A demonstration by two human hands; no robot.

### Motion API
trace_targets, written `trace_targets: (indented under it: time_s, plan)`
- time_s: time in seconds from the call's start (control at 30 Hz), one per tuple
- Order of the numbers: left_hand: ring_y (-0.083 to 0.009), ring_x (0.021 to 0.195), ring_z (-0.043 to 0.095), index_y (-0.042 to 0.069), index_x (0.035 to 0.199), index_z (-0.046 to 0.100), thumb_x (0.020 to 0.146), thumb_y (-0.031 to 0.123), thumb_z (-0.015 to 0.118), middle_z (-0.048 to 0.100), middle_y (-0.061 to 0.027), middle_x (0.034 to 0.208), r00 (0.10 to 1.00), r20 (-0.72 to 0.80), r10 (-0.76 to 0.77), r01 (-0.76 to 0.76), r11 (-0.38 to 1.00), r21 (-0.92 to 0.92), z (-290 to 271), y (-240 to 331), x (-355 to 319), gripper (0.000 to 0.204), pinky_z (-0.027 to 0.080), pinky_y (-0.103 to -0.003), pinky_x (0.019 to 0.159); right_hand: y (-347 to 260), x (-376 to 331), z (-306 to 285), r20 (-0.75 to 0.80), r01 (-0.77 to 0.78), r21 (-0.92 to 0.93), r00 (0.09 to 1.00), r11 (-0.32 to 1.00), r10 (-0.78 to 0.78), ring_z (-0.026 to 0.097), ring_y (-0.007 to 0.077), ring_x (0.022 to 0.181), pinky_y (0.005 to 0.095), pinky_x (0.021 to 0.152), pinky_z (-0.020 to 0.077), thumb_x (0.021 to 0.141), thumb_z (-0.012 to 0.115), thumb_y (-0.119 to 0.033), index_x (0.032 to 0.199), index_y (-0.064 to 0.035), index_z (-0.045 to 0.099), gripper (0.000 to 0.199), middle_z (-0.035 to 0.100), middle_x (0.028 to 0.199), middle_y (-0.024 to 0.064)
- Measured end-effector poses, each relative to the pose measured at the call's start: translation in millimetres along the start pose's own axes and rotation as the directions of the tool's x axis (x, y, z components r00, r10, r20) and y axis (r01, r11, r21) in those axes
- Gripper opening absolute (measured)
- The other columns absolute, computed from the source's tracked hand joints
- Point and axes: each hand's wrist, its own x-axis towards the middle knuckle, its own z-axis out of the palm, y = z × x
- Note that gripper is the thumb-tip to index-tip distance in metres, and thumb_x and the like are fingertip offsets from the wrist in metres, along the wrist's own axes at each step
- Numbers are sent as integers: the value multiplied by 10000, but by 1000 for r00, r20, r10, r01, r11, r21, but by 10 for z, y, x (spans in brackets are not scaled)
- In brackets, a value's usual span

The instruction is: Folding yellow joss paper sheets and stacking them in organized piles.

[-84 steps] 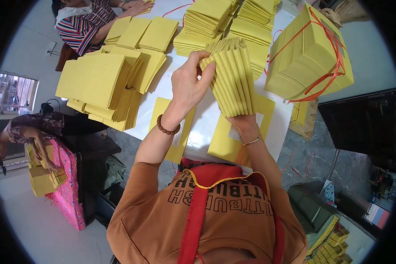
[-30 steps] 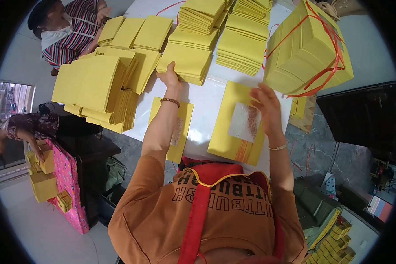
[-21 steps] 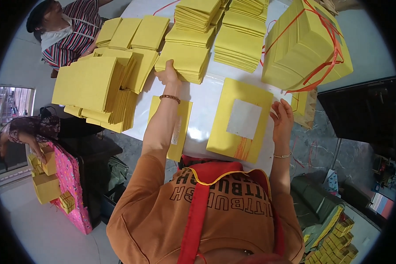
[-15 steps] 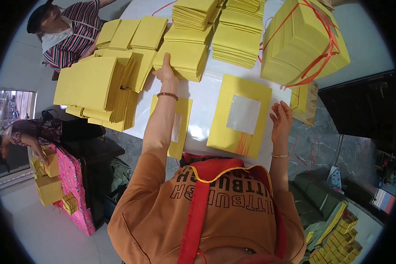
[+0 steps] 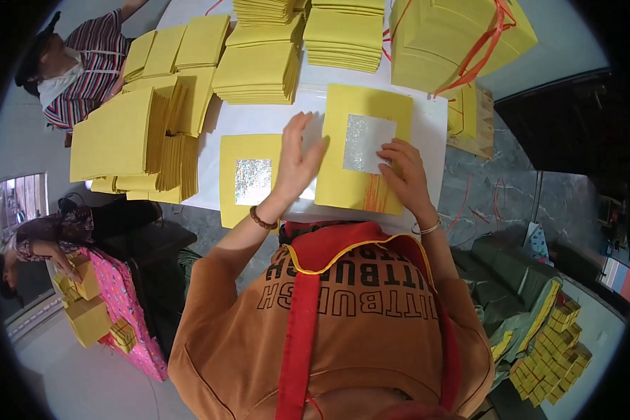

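A yellow paper stack (image 5: 336, 147) lies before me on the white table, a silver foil square on its top and reddish-orange streaks below the square. My right hand (image 5: 404, 175) is over its right half, fingers parted and lightly bent at the foil's edge; whether they press on it I cannot tell. Just off its left edge is my left hand (image 5: 299, 157), fingers stretched out and nothing in them. Left of that hand lies a second yellow paper piece (image 5: 227, 157) with a silver square, partly covered by my wrist.
Folded yellow paper stacks (image 5: 259, 70) fill the table's far and left parts. At the far right stands a large yellow bundle (image 5: 434, 49) tied with red ribbon. One person (image 5: 94, 56) is at the far left; another person (image 5: 56, 217) bends over a pink-covered surface (image 5: 129, 308) with yellow bundles.
My left hand has let go of the folded stack and come back toward the foil-topped paper. My right hand has moved inward from the right over it. The whole view has shifted.
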Motion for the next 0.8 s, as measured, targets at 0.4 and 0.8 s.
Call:
trace_targets:
  time_s: [0.4, 0.8]
  plan:
    - [-285, 1167, 399, 102, 1219, 484, 726, 345, 664, 438, -112, 1262, 618, 676, 402, -745, 573, 340, 58, 295, -351, 579, 309, -422, 966, 93, -200, 48, -30, -12, 124, 999, 992, 16, 478, 306, 1129, 395, 963, 362, 755, 621, -42, 961, -54, 614, 206, 596, 1077, 97]
    - [-222, 863, 508, 93, 967, 600, 772, 356, 648, 568, -54, 902, 636, 574, 515, -638, 770, 15, -17, 256, -139, 331, 406, -343, 770, 289, -141, 51, 89, -329, 609, 933, 722, 350, 485, 173, 1110, 285, 934, 378, 939, 455, -160, 971, -9, 635, 237, 590, 1081, 84]
